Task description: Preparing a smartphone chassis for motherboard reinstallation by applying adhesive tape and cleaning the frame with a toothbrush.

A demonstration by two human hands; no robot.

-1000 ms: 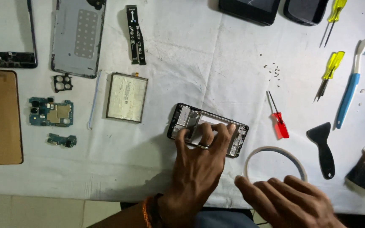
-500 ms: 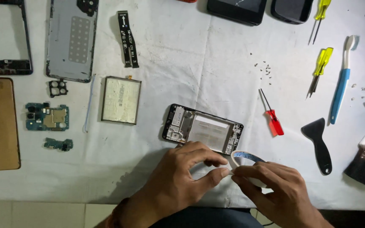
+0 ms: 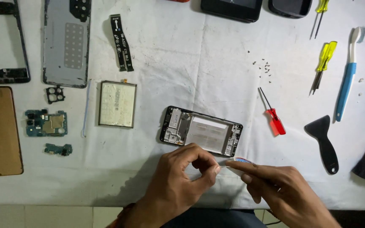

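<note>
Both hands, little moved since half a second ago, left hand and right hand fingers pinching a thin, flimsy tape roll by its edge near the worktop's front edge.

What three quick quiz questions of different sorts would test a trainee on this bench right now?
1. True or false: the red-handled small screwdriver lies right of the black rectangular phone frame.
2. Which flat part lies directly left of that frame? A) silver rectangular battery B) blue-handled toothbrush C) black plastic scraper
3. What do both hands pinch together?

Key: 1 true. 2 A. 3 The left hand and right hand pinch a white roll of tape between them, below the frame.
</note>
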